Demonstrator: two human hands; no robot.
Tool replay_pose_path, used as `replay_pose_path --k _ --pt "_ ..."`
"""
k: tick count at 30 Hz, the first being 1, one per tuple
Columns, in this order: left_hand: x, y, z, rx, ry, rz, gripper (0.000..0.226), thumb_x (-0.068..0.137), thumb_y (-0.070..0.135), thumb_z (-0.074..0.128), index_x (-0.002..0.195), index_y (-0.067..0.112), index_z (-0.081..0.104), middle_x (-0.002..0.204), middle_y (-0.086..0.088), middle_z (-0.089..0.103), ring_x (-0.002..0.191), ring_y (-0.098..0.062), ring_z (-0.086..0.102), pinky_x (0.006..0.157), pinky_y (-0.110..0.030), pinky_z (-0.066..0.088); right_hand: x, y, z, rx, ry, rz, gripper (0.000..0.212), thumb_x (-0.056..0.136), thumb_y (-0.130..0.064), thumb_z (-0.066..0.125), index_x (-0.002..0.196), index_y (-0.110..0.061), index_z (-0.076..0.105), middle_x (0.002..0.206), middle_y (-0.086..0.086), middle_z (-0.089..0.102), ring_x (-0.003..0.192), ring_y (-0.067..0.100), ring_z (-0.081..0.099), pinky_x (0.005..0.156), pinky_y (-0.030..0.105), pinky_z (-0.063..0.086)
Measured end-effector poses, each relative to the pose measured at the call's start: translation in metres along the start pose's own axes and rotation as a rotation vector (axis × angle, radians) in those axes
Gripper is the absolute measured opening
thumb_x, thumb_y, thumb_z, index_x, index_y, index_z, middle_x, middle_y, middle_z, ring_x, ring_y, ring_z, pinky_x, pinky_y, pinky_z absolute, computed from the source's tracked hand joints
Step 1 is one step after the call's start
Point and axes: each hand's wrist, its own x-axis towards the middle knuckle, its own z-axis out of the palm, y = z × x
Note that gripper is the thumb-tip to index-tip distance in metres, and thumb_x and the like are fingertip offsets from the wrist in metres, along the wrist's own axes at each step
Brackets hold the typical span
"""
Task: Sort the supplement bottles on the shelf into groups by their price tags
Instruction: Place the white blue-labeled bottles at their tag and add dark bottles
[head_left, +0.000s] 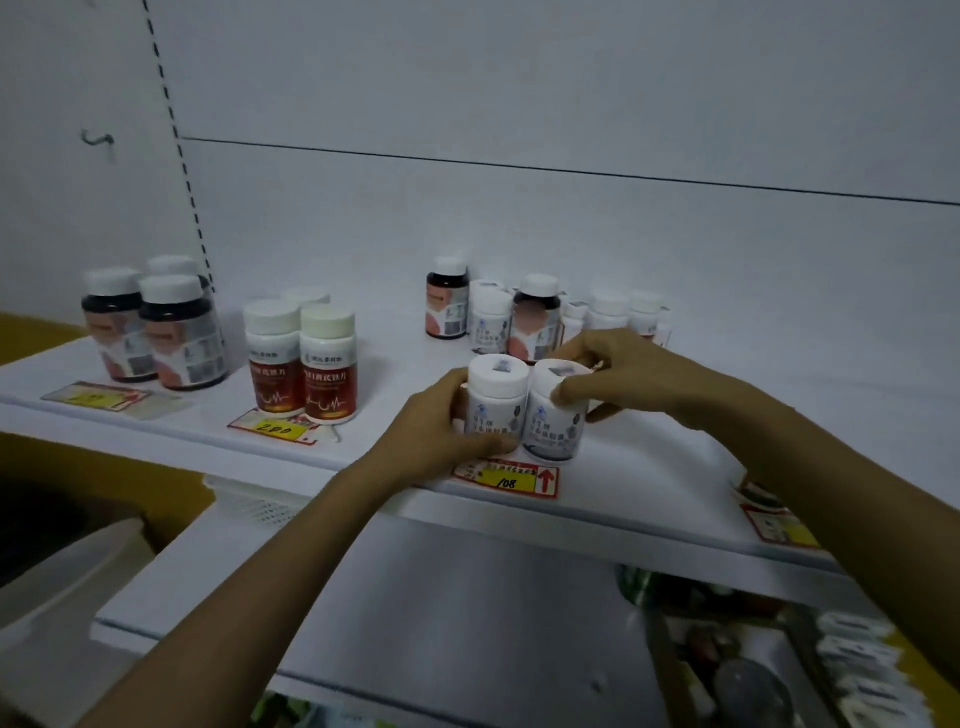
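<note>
Far left, three dark bottles (156, 327) stand behind their tag; next along, the red-labelled bottles (301, 364) sit over the 200 tag (275, 428). Now your left hand (441, 426) is wrapped round the left white bottle (496, 400), and your right hand (618, 369) pinches the cap of the right white bottle (556, 410), both upright, touching, just behind the 108 tag (511, 480). These look light, rigid, smooth plastic; grip low on the body, since a cap hold could slip. Unsorted bottles (540, 312) wait behind.
</note>
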Motion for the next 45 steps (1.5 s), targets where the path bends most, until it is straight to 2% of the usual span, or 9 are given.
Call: replay_pose_path --k 4,7,11,14,17,24,30,37,45 --pt "0.012 -0.012 -0.001 -0.014 -0.066 0.036 0.068 0.070 0.037 0.075 0.130 0.027 0.045 0.131 0.004 0.057 0.107 -0.010 0.057 0.083 -0.021 0.048 -0.002 0.001 0.003 -0.015 0.013 0.030 0.025 0.082 -0.025 0.069 0.103 -0.027 0.055 0.110 -0.007 0.060 0.094 0.011 0.062 0.069 0.022 0.056" --pt "0.017 -0.014 -0.007 -0.036 -0.141 0.082 0.071 0.072 0.034 0.074 0.133 0.029 0.040 0.134 0.007 0.053 0.108 -0.005 0.052 0.084 -0.018 0.045 -0.001 -0.002 -0.005 -0.081 -0.099 0.068 0.046 0.077 -0.037 0.072 0.118 -0.030 0.051 0.115 -0.014 0.056 0.101 0.009 0.059 0.077 0.023 0.055" --pt "0.022 -0.020 -0.019 -0.315 -0.215 0.077 0.068 0.080 0.050 0.058 0.140 0.028 0.034 0.139 0.008 0.047 0.122 -0.010 0.048 0.102 -0.033 0.043 0.007 -0.013 -0.031 -0.101 -0.132 0.092 0.065 0.071 -0.056 0.068 0.128 -0.034 0.047 0.120 -0.014 0.056 0.108 0.006 0.056 0.086 0.023 0.048" --pt "0.030 -0.022 -0.020 -0.525 -0.120 -0.014 0.073 0.078 0.066 0.026 0.139 0.026 0.036 0.130 0.008 0.052 0.122 -0.012 0.047 0.102 -0.032 0.038 0.027 -0.024 -0.045 -0.036 -0.018 0.058 0.047 0.078 -0.043 0.067 0.118 -0.021 0.058 0.112 -0.007 0.063 0.101 0.009 0.062 0.082 0.025 0.051" --pt "0.040 -0.020 -0.016 -0.492 -0.024 -0.015 0.065 0.089 0.059 0.014 0.137 0.023 0.041 0.126 0.006 0.055 0.118 -0.011 0.049 0.100 -0.030 0.037 0.068 -0.034 -0.045 -0.108 0.116 -0.018 0.024 0.088 -0.020 0.063 0.110 -0.012 0.059 0.111 0.002 0.064 0.098 0.016 0.062 0.083 0.027 0.052" --pt "0.057 -0.038 -0.007 -0.329 0.065 -0.020 0.056 0.090 0.065 0.018 0.121 0.032 0.051 0.124 0.003 0.060 0.113 -0.012 0.054 0.103 -0.039 0.041 0.158 -0.025 -0.040 -0.717 0.119 0.018 0.055 0.091 -0.030 0.056 0.141 -0.014 0.038 0.148 0.009 0.038 0.132 0.026 0.038 0.104 0.034 0.033" --pt "0.058 -0.037 -0.008 -0.298 0.067 -0.011 0.046 0.096 0.049 0.027 0.128 0.023 0.048 0.121 0.004 0.061 0.111 -0.013 0.055 0.101 -0.038 0.042 0.164 -0.015 -0.037 -0.617 0.233 -0.016 0.043 0.084 -0.023 0.063 0.125 -0.017 0.051 0.131 0.010 0.052 0.111 0.024 0.050 0.087 0.033 0.042" --pt "0.052 -0.034 -0.010 -0.273 0.132 0.059 0.036 0.093 0.031 0.049 0.127 0.020 0.050 0.110 0.010 0.056 0.100 -0.005 0.052 0.075 -0.007 0.036 0.128 -0.038 -0.020 -0.430 0.542 -0.037 0.049 0.072 -0.024 0.073 0.117 -0.016 0.054 0.111 0.009 0.059 0.093 0.023 0.054 0.076 0.032 0.045" --pt "0.034 -0.001 -0.027 -0.519 0.372 0.135 0.031 0.093 0.023 0.051 0.123 0.016 0.053 0.119 0.005 0.058 0.106 -0.005 0.054 0.079 -0.006 0.041 0.048 -0.097 0.004 -0.194 0.781 -0.267 0.042 0.067 -0.017 0.074 0.103 -0.019 0.052 0.107 0.002 0.052 0.099 0.021 0.050 0.074 0.032 0.047"
